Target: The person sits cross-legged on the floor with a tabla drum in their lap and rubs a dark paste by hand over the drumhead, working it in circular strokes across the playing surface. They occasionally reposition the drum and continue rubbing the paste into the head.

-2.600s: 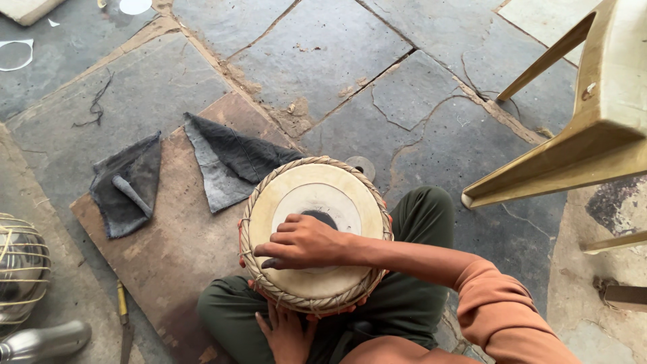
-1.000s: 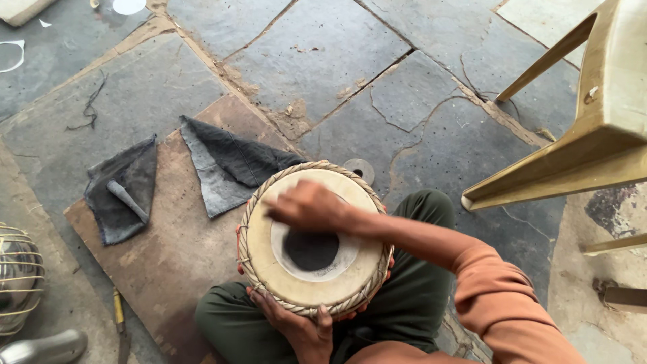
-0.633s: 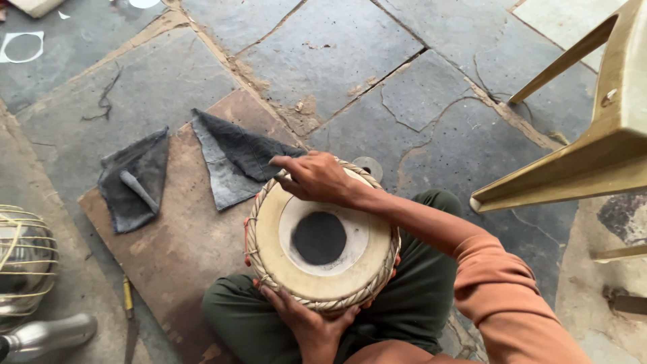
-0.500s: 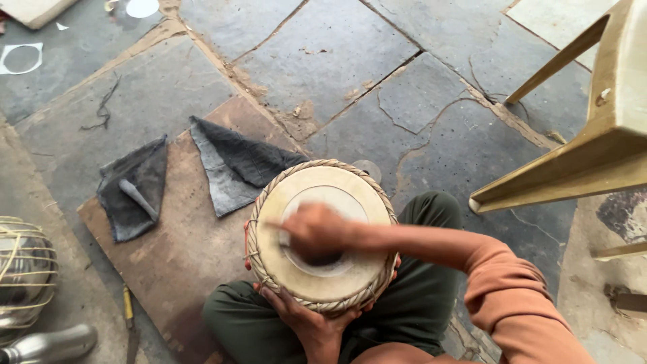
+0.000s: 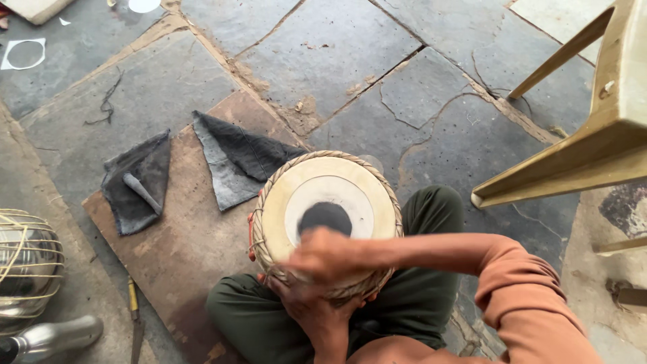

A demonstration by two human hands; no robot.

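While the drum (image 5: 325, 219) sits at lower centre of the head view, the right hand (image 5: 328, 256), motion-blurred, lies over its near skin; grip cannot be told. Left hand (image 5: 311, 309) clasps the near rim from below. Two grey cloths (image 5: 232, 158) lie on the floor, upper left.

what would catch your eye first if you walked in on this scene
The round, cream-skinned hand drum with a black centre spot and braided rim stands out, in the seated person's lap at centre. The right hand, blurred, lies over its near edge, and the left hand grips the near side below. Two dark grey cloths lie on the stone floor to the left.
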